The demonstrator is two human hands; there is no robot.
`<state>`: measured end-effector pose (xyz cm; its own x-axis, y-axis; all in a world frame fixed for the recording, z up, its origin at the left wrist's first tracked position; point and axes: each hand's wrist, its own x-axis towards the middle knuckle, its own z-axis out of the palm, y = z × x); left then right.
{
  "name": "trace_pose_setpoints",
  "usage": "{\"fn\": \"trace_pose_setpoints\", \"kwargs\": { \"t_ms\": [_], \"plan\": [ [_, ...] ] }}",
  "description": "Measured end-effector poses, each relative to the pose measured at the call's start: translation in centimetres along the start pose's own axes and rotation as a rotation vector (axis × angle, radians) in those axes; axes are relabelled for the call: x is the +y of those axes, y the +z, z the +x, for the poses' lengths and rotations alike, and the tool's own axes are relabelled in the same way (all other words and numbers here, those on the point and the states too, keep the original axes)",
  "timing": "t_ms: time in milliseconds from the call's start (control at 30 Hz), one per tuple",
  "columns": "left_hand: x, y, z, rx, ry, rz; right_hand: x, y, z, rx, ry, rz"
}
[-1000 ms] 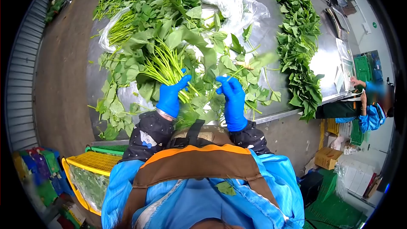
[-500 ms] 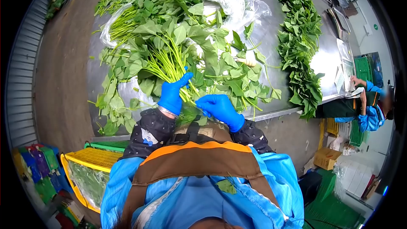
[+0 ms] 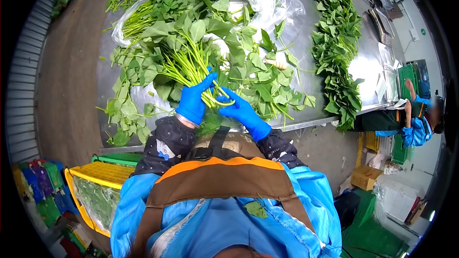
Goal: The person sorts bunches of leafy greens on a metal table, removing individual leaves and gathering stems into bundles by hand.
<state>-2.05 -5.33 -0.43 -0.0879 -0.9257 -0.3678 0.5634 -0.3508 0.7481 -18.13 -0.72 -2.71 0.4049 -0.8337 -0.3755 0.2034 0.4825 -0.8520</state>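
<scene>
My left hand [image 3: 192,102], in a blue glove, is closed around a bunch of leafy greens [image 3: 189,67]. The bunch's pale green stems point down toward me and its broad leaves spread away over the table. My right hand [image 3: 244,113], also gloved in blue, is at the cut ends, with thumb and index finger around a bent stem [image 3: 224,102]; the contact is partly hidden. Loose leafy stems [image 3: 267,91] lie right of the hands. Behind them rests a bunch in a clear plastic bag [image 3: 125,31].
The metal table [image 3: 306,74] carries a long row of greens [image 3: 337,48] on the right and crumpled clear plastic [image 3: 272,2] at the back. A short wooden handle [image 3: 276,64] pokes from the leaves. A yellow crate [image 3: 98,174] stands at left; a co-worker [image 3: 413,119] is far right.
My right hand has moved slightly up and left, its fingers now spread around the stem ends. My left hand keeps its hold on the bunch. The co-worker's hand has risen.
</scene>
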Motion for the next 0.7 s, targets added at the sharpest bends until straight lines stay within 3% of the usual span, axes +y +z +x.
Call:
{"fn": "trace_pose_setpoints", "kwargs": {
  "t_ms": [100,200,367,500,600,667,700],
  "plan": [
    [0.0,0.1,0.0,-0.034,-0.075,-0.074,-1.0,2.0,0.6,0.108,-0.224,0.044],
    [0.4,0.1,0.3,-0.044,-0.096,-0.136,-1.6,1.0,0.6,0.051,0.055,-0.095],
    [2.5,-1.1,0.8,0.013,-0.010,-0.076,-5.5,0.1,-2.7,-0.014,0.054,-0.244],
    [2.6,-1.9,1.1,0.051,0.088,0.092,-5.1,-1.8,-4.5,-0.257,0.025,-0.144],
    [3.5,-1.7,0.9,0.080,0.077,0.216,-4.6,-2.0,-3.3,0.150,-0.168,-0.641],
    [3.4,-2.0,0.5,0.048,0.045,0.377,-4.7,-3.8,-2.6,0.509,-0.229,-1.187],
    [3.3,-1.2,-0.5,0.062,0.058,0.343,-4.9,-3.9,-2.4,0.497,-0.183,-1.077]
  ]
}}
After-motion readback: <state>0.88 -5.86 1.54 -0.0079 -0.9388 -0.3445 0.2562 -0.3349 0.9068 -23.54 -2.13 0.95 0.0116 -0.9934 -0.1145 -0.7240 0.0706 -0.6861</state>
